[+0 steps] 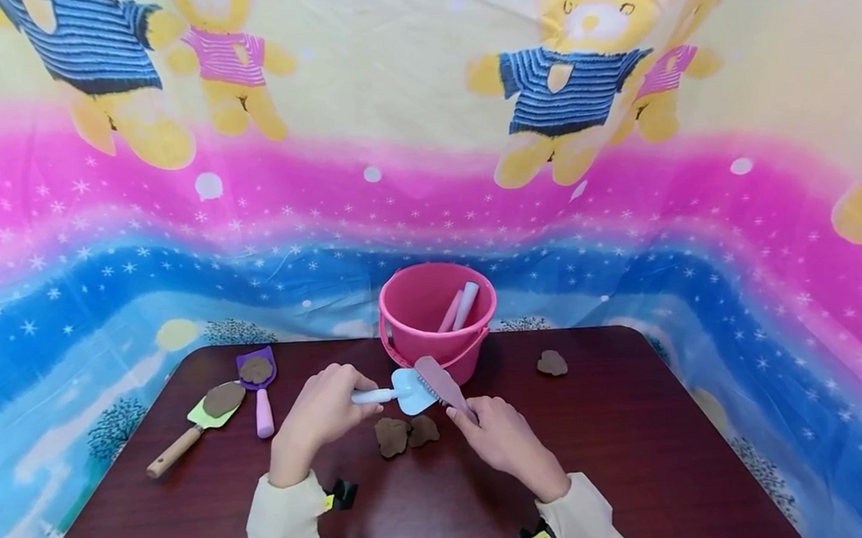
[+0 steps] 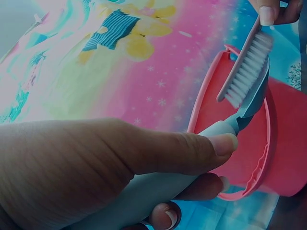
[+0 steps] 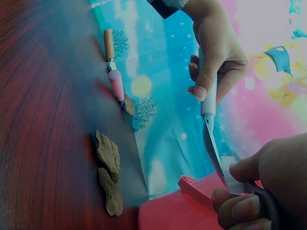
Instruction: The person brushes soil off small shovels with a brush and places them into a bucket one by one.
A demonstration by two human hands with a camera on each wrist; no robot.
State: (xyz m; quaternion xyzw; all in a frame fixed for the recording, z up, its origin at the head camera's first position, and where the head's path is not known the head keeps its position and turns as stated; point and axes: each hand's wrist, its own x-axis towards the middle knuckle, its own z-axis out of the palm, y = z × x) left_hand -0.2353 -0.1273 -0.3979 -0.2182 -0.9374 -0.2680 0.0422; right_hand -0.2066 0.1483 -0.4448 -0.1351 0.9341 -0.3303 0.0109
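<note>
My left hand (image 1: 328, 407) grips the pale handle of a light blue toy shovel (image 1: 413, 392), thumb along the top. My right hand (image 1: 504, 435) holds a mauve brush (image 1: 440, 381) by its handle. In the left wrist view the white bristles (image 2: 250, 67) lie against the scoop of the shovel. Both tools are raised in front of a pink bucket (image 1: 439, 344). Two brown clay-like lumps (image 1: 392, 438) lie on the table just below the shovel, and the right wrist view shows the lumps (image 3: 109, 158) side by side.
Two more handles (image 1: 466, 305) stick out of the bucket. At the left lie a green shovel (image 1: 206, 410) and a purple shovel (image 1: 263, 411), each bearing a brown lump. Another lump (image 1: 552, 363) sits at the right back. A printed cloth (image 1: 323, 193) hangs behind the dark table (image 1: 635, 454).
</note>
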